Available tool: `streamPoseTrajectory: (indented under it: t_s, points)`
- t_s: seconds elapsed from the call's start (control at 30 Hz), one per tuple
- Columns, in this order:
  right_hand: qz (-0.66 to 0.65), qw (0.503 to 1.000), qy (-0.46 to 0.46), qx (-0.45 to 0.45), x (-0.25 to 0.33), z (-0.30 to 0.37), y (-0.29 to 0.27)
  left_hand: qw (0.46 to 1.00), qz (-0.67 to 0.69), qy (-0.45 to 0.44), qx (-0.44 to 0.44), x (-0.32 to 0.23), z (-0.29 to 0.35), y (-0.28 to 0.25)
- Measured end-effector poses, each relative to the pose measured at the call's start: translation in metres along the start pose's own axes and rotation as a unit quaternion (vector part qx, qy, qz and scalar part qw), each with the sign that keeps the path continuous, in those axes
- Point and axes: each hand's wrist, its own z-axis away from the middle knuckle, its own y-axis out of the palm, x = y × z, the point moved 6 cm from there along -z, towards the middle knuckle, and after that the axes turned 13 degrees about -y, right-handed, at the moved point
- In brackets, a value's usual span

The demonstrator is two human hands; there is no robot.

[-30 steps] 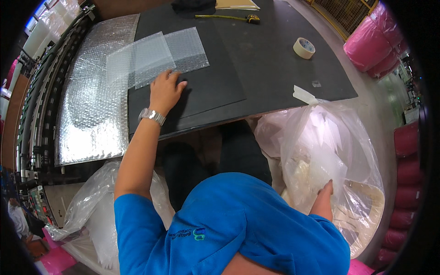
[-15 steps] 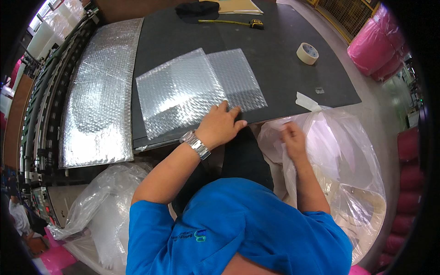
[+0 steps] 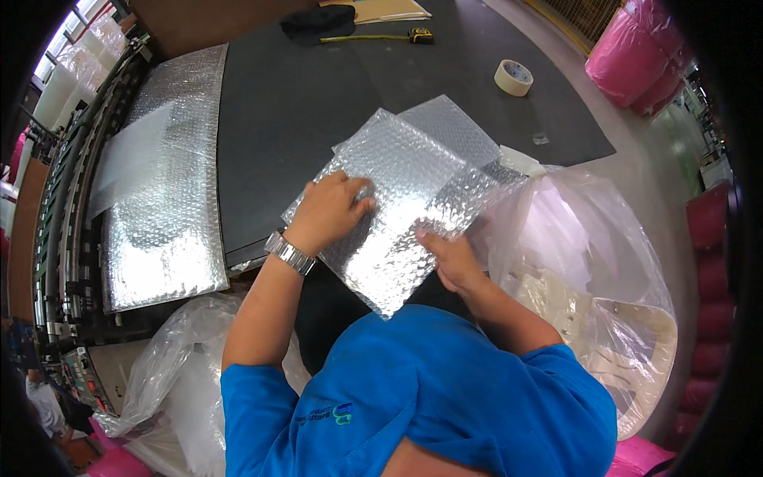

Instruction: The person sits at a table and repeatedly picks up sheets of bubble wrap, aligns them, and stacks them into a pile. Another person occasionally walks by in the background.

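A clear bubble-wrap sheet is turned at an angle over the near edge of the dark table, its lowest corner close to my blue shirt. My left hand, with a metal watch at the wrist, grips it near its left edge with bent fingers. On the lower right edge, my right hand pinches it, thumb on top and the other fingers partly hidden beneath. Another bubble-wrap piece lies partly under it on the table.
At left, a long silvery bubble-wrap sheet bears a milky translucent piece, beside machine rollers. On the table are a tape roll, tape measure and black cloth item. Plastic bags hang at right.
The bubble-wrap sheet has turned and come toward me. My right hand has moved left from the plastic bag onto its edge; my left hand has shifted left. A translucent piece now shows at far left.
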Motion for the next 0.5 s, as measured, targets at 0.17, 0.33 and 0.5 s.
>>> streamPoseTrajectory:
  t_s: [0.17, 0.33, 0.5]
  points:
    - [0.370, 0.877, -0.197, 0.236, 0.103, -0.030, 0.034, 0.907, 0.197, 0.095, -0.361, 0.044, 0.004, -0.069]
    - [0.455, 0.730, -0.393, 0.326, 0.184, -0.041, 0.085, 0.827, 0.465, 0.165, -0.269, 0.044, 0.031, -0.105]
    - [0.439, 0.665, -0.408, 0.446, 0.183, -0.065, 0.092, 0.796, 0.505, 0.195, -0.271, 0.053, 0.045, -0.103]
